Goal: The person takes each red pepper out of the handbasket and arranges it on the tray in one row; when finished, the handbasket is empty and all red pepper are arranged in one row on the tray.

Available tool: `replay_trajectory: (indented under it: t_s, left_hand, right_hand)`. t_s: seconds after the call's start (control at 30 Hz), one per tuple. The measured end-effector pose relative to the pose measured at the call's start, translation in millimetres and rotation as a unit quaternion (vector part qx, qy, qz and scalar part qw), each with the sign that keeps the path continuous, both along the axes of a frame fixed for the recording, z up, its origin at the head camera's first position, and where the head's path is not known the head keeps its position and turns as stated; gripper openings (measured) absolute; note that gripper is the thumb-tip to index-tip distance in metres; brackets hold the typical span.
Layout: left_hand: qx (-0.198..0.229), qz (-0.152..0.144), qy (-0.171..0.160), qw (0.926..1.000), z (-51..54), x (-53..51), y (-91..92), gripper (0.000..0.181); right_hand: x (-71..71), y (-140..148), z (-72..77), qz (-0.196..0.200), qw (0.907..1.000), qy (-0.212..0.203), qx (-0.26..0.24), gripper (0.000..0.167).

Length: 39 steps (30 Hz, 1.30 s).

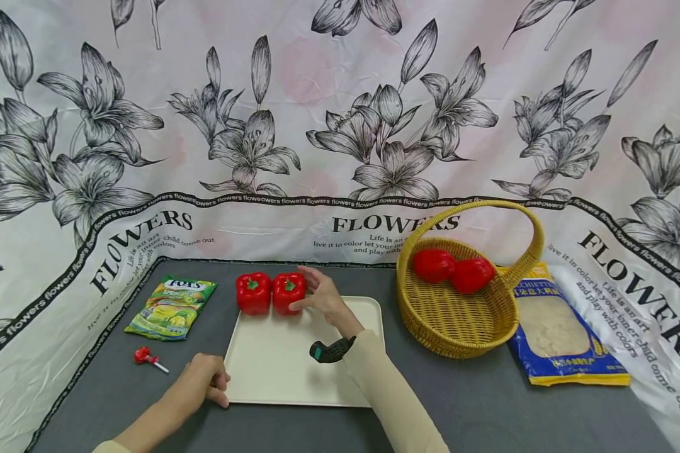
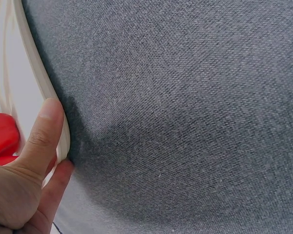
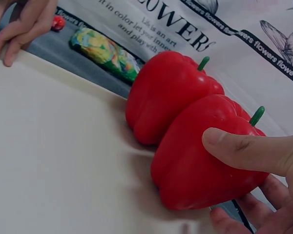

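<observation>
Two red bell peppers with green stems stand side by side along the far edge of a cream tray [image 1: 300, 362]. My right hand [image 1: 328, 303] holds the right-hand bell pepper [image 1: 288, 299], the thumb on its near side and the fingers behind it. The left-hand bell pepper [image 1: 253, 299] stands close beside it, untouched by the hand. My left hand [image 1: 199, 379] pinches the tray's near left corner; in the left wrist view the thumb [image 2: 45, 129] lies on the rim and a finger is at its outer side.
Right of the tray stands a yellow wicker basket [image 1: 430, 336] holding two red, pepper-like things [image 1: 471, 275]. Partly behind it lies a blue and yellow pasta bag [image 1: 566, 352]. At left are a green candy bag [image 1: 170, 308] and a red lollipop [image 1: 143, 355]. A flower-printed cloth hangs behind.
</observation>
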<state>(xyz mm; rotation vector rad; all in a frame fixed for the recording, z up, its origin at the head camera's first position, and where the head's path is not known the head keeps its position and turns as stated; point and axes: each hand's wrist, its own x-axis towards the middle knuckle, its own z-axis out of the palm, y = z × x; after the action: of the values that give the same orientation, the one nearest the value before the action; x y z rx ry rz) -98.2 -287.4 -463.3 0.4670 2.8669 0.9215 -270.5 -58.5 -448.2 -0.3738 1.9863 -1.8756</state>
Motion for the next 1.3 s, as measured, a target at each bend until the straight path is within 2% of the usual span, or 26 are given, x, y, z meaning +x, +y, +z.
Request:
replay_trajectory:
  t_s: [0.17, 0.3, 0.43, 0.53, 0.8, 0.9, 1.0, 1.2, 1.3]
  left_hand:
    - [-0.003, -0.005, 0.015, 0.9999, 0.1, -0.7, 0.2, 0.030]
    - [-0.003, -0.003, 0.009, 1.0000, 0.9, -0.7, 0.2, 0.030]
    - [-0.002, 0.011, -0.009, 0.9999, 0.8, 0.7, 1.2, 0.030]
    - [-0.007, 0.014, -0.004, 0.9999, 0.6, 1.6, 1.9, 0.031]
    - [-0.016, 0.010, 0.007, 0.9998, 0.4, 0.9, 1.6, 0.032]
    - [-0.002, -0.012, 0.005, 0.9999, -1.0, -0.3, -1.9, 0.031]
    - [0.021, -0.034, -0.003, 0.9992, -1.9, -0.7, -5.7, 0.030]
    - [0.033, -0.052, 0.007, 0.9981, -4.1, -1.6, -8.1, 0.029]
    - [0.046, -0.046, -0.010, 0.9978, -3.6, -1.3, -6.6, 0.028]
  right_hand:
    - [0.4, -0.4, -2.0, 0.001, 1.0000, 0.002, 0.001, 0.088]
    - [3.2, 2.0, -1.0, 0.007, 1.0000, 0.004, 0.003, 0.088]
    - [9.0, 13.8, 7.6, 0.014, 0.9998, 0.009, -0.006, 0.083]
    - [12.5, 30.6, 17.6, 0.019, 0.9997, 0.012, -0.013, 0.077]
    - [22.7, 103.3, 46.2, 0.019, 0.9987, 0.033, -0.034, 0.061]
    - [25.9, 138.8, 55.0, 0.025, 0.9976, 0.051, -0.039, 0.056]
    - [25.6, 176.7, 61.7, 0.010, 0.9976, 0.064, -0.025, 0.054]
    - [10.9, 243.3, 68.1, -0.038, 0.9971, 0.058, 0.032, 0.055]
    - [-1.7, 263.7, 72.5, -0.060, 0.9929, 0.066, 0.078, 0.058]
